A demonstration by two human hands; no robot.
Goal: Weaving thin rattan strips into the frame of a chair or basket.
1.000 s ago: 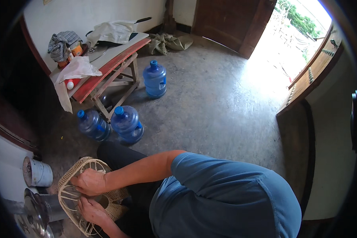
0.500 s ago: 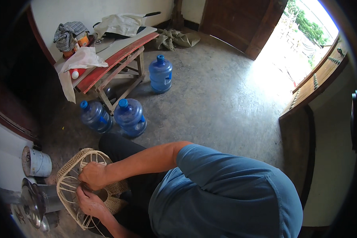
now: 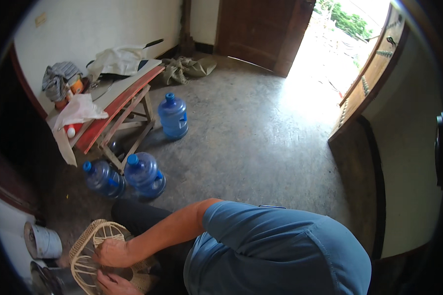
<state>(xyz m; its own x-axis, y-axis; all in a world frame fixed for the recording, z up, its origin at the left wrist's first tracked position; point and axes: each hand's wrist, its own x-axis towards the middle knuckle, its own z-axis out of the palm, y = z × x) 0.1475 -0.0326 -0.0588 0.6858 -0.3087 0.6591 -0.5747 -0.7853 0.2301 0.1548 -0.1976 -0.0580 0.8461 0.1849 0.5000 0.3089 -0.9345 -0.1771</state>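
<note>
A pale basket-like piece (image 3: pixel 81 242) with a braided rim and strung cords leans at the lower left, by my dark-trousered leg. My right hand (image 3: pixel 112 252) is closed inside its rim, against the cords, with the fingertips hidden. Just below it, partly cut off by the picture's bottom edge, my left hand (image 3: pixel 114 284) also reaches into the piece, its fingers bent together. Whatever either hand pinches is too small or too covered to make out. My right arm crosses over from a blue sleeve (image 3: pixel 251 221).
Three blue water jugs stand on the concrete floor: one apart (image 3: pixel 173 118), two together (image 3: pixel 143 178) by a red-edged table (image 3: pixel 128 103) laden with cloths. A white bucket (image 3: pixel 43 241) and dark metal ware (image 3: pixel 43 278) sit left of the basket. A wooden door (image 3: pixel 253 34) stands beside a bright doorway.
The whole view has tilted, so the room and my hands sit lower and further left. Both hands stay at the basket-like piece, and less of the left forearm shows.
</note>
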